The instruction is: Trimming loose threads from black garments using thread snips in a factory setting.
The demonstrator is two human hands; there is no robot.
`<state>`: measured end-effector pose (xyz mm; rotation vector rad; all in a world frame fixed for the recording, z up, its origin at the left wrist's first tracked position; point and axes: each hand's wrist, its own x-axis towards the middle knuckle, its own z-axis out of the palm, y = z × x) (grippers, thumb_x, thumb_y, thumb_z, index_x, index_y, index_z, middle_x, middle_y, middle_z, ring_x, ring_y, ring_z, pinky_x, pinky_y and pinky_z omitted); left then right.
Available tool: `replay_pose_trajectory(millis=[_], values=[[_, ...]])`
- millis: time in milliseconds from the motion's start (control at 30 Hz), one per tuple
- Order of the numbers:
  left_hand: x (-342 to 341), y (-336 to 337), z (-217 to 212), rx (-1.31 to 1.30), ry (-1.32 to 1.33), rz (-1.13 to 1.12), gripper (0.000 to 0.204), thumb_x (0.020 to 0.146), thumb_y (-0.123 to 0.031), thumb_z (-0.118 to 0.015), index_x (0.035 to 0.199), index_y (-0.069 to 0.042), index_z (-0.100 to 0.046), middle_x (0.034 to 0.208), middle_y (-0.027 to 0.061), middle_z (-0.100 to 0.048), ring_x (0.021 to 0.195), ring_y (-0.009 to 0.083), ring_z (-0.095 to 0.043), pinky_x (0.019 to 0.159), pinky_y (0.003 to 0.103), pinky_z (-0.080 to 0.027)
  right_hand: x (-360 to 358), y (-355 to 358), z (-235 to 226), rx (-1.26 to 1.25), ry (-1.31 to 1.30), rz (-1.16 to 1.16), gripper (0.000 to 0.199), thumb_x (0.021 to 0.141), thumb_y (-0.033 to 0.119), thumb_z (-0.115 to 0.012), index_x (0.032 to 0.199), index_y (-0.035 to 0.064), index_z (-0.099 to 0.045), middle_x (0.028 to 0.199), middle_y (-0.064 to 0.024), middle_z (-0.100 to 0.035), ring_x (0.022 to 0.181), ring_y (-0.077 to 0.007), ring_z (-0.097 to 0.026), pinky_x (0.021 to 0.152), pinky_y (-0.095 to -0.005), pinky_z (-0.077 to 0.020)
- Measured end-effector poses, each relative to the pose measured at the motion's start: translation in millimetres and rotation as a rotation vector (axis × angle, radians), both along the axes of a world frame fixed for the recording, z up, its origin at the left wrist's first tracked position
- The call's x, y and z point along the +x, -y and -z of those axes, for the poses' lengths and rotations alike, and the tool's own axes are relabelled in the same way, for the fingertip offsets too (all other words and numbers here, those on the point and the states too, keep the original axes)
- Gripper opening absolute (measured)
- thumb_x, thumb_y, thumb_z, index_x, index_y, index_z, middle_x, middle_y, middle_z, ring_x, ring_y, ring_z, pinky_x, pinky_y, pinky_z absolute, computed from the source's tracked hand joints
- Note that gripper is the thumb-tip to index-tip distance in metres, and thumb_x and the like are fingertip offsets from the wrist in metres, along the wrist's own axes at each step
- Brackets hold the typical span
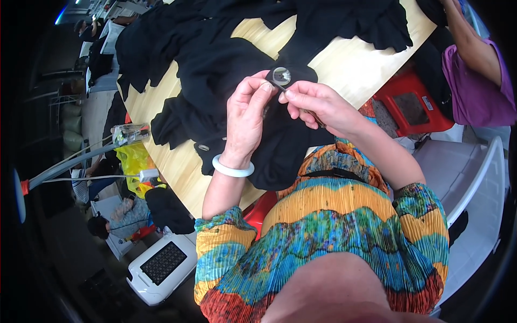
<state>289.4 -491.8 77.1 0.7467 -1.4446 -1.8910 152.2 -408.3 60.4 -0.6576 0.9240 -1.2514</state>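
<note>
Black garment fabric (215, 70) lies heaped on the table, and some of it hangs over the near edge. Above it, my two hands meet at the fingertips. My left hand (246, 116), with a pale bangle (232, 167) at the wrist, is closed in a pinch; what it grips is dark and hard to make out. My right hand (320, 106) is closed round a thin dark tool (279, 86), whose brownish end (314, 117) shows under the fingers. Just beyond the fingertips is a small clear round disc (281, 76); which hand holds it, I cannot tell.
The light wooden table (344, 64) carries more black garments. Right of me stand a red plastic stool (412, 105) and a pale plastic chair (458, 167); a person in purple (479, 86) sits beyond. At left are a jointed lamp arm (75, 161), a yellow bag (132, 167) and a white stool (164, 264).
</note>
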Motion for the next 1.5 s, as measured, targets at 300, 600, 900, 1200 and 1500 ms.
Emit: replay_pose_trajectory(millis=[300,600,900,1200,1500], values=[[6,11,-5,0.134,-0.132,0.052,0.008,0.086,-0.009,-0.048,0.083,-0.003,-0.053,0.106,0.0109,-0.052,0.090,0.0136,-0.053,0.085,0.028,-0.043,-3,-6,-2,-0.039,-0.094,-0.003,0.017,0.087,0.019,-0.047,0.093,0.0040,-0.053,0.067,0.0011,-0.050,0.049,-0.0013,-0.039,0.043,-0.0135,-0.0323],[9,18,-4,0.258,-0.233,0.039,0.009,0.086,-0.008,-0.046,0.082,-0.003,-0.052,0.106,0.0142,-0.051,0.098,0.0227,-0.052,0.085,0.035,-0.045,-8,-10,9,-0.185,-0.807,0.376,0.020,0.079,0.017,-0.058,0.088,0.0009,-0.050,0.060,-0.0022,-0.049,0.053,-0.0081,-0.046,0.050,-0.0234,-0.0367],[22,32,5,0.359,-0.312,0.029,0.007,0.084,-0.008,-0.047,0.085,-0.003,-0.052,0.099,0.0158,-0.054,0.098,0.0251,-0.051,0.084,0.037,-0.045,-11,11,21,-0.329,-0.615,0.456,0.041,0.075,0.016,-0.064,0.108,0.0018,-0.043,0.092,-0.0069,-0.053,0.078,-0.0096,-0.052,0.070,-0.0214,-0.0431],[21,41,9,0.349,-0.254,0.031,0.008,0.085,-0.009,-0.046,0.087,-0.002,-0.050,0.098,0.0167,-0.054,0.095,0.0257,-0.053,0.080,0.035,-0.047,-19,45,46,-0.368,-0.250,0.075,0.035,0.077,0.006,-0.057,0.111,0.0007,-0.049,0.100,-0.0035,-0.054,0.080,-0.0058,-0.050,0.074,-0.0202,-0.0412],[36,72,7,-0.748,0.508,-0.293,0.027,0.079,-0.006,-0.055,0.105,0.000,-0.050,0.097,0.0119,-0.054,0.086,0.0184,-0.055,0.075,0.027,-0.044,-15,44,33,-0.222,-0.379,0.129,0.025,0.076,0.008,-0.062,0.099,-0.0010,-0.054,0.089,-0.0019,-0.055,0.084,-0.0071,-0.051,0.076,-0.0211,-0.0424]])
